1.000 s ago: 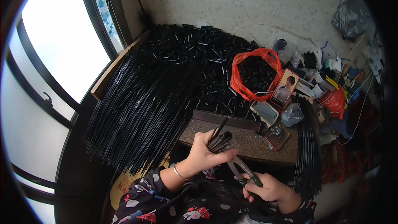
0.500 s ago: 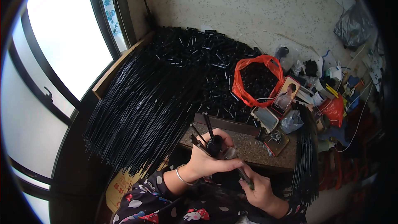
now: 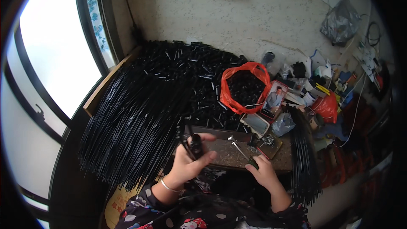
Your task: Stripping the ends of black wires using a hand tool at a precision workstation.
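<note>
A big heap of thin black plastic rods (image 3: 140,114) covers the left half of the workbench (image 3: 224,152) and hangs over its left edge. An orange plastic bag (image 3: 243,87) full of black pieces stands near the back. The left hand (image 3: 188,163) closes its fingers around a small bundle of black rods (image 3: 194,143) at the front edge; its long axis is nearly upright, and its lower end is hidden in the palm. The right hand (image 3: 263,171) grips metal pliers (image 3: 239,148) pointing up-left; the handles are mostly covered.
</note>
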### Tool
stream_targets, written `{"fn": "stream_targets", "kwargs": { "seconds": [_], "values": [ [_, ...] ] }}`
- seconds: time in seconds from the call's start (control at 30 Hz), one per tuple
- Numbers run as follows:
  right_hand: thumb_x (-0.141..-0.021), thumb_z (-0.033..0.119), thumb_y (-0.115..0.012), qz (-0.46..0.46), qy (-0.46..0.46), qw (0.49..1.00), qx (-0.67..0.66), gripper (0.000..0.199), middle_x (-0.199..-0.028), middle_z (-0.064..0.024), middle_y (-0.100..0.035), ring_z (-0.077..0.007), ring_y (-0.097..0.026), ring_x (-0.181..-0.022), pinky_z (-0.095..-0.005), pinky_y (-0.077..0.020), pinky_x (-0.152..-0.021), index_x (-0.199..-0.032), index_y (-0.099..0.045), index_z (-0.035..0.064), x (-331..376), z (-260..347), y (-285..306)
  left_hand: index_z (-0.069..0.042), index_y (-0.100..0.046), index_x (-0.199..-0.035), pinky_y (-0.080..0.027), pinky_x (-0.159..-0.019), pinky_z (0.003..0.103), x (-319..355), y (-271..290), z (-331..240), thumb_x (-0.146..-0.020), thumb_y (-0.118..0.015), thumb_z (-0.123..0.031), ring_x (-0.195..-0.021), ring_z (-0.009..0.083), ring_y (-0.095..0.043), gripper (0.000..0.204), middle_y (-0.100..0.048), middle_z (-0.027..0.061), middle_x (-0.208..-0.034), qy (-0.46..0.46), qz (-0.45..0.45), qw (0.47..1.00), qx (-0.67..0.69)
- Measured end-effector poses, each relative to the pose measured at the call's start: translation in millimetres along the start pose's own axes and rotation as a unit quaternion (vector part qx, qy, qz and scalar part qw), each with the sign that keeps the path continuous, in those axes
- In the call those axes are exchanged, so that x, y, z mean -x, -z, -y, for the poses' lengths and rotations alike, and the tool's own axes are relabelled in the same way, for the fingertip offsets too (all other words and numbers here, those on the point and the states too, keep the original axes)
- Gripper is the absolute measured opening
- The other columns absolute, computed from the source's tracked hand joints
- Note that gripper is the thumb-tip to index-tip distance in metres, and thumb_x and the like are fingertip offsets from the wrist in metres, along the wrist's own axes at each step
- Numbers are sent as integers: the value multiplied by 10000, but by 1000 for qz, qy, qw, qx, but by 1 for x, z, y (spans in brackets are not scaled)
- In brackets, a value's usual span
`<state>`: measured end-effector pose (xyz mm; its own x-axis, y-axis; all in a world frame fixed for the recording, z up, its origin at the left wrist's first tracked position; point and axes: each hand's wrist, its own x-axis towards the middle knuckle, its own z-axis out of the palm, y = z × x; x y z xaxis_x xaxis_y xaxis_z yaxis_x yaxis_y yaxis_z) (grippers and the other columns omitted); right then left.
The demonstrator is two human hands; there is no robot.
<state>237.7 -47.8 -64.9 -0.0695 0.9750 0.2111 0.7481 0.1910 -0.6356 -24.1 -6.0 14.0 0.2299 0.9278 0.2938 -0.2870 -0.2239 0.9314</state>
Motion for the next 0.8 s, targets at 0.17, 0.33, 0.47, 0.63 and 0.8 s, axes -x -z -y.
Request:
{"fn": "stream_targets", "kwargs": {
  "seconds": [0.17,0.33,0.47,0.63,0.8],
  "values": [
    [-774,417,-621,-1,-41,972,231,405,-890,-137,-512,-330,-538,-878,-435,-465,-717,-843,-543,26,13,-54,-27,-47,-505,-723,-372,-541,221,16,17,15,-722,-721,-54,-596,64,-461,216,-522,-4,-636,-1,25,999,-19],
    [-759,388,-636,-47,-10,960,276,428,-942,-123,-513,-321,-500,-948,-419,-437,-783,-943,-541,14,12,-74,-34,-75,-421,-667,-443,-462,268,5,47,-12,-716,-715,-119,-472,156,-525,301,-540,92,-572,-124,94,970,185],
    [-713,344,-688,-33,-8,960,278,522,-1007,-147,-498,-324,-488,-975,-395,-433,-807,-1090,-533,19,13,-85,-24,-122,-378,-724,-391,-484,220,-8,71,-40,-900,-530,-299,-442,57,-373,292,-367,-37,-556,-228,44,858,458],
    [-609,412,-797,23,110,845,-523,994,-1178,-105,-481,-233,-491,-1086,-419,-440,-884,-1368,-240,94,9,-9,26,-119,-375,-693,-476,-857,405,8,56,17,-879,-554,-271,-576,123,-464,299,-376,-8,-586,-143,-24,821,552],
    [-830,470,-560,-349,186,710,-582,487,-654,40,-396,-86,-379,-567,-223,-362,-541,-1087,-426,79,7,32,85,-46,-642,-846,-434,-899,420,71,17,141,-808,-552,-346,-1119,255,-486,315,-587,69,-1066,232,-75,798,551]
  ]
}}
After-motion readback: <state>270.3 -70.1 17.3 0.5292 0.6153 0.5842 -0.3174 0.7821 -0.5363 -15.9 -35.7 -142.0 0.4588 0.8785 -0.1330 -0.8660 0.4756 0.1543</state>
